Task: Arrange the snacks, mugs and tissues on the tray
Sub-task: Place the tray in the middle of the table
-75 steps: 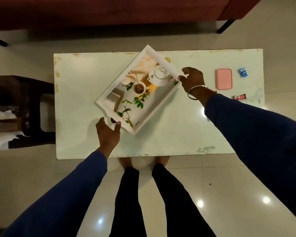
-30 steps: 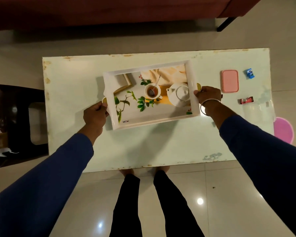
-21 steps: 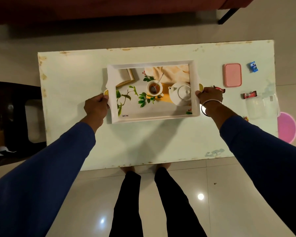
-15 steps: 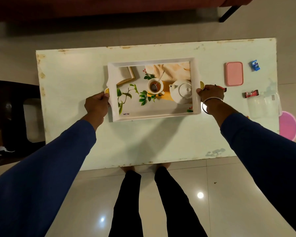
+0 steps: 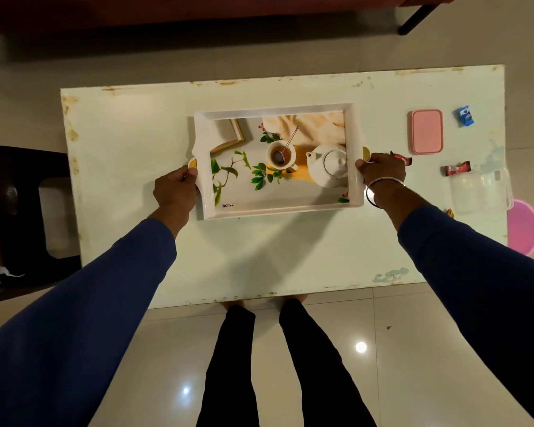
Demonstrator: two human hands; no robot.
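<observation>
Tray placement, both hands engaged.
Left hand (image 5: 174, 192) and right hand (image 5: 381, 172) each curl round an end handle of the empty tray (image 5: 278, 212), mid-table (image 5: 136, 143); snacks (image 5: 457, 168) lie right, apparently unloaded. Next: release, fetch.

Small dark brand mark on the tray (image 5: 204, 192) — lettering too small to read

Pink round thing (image 5: 526, 226) half behind table edge (image 5: 506, 211)
</observation>
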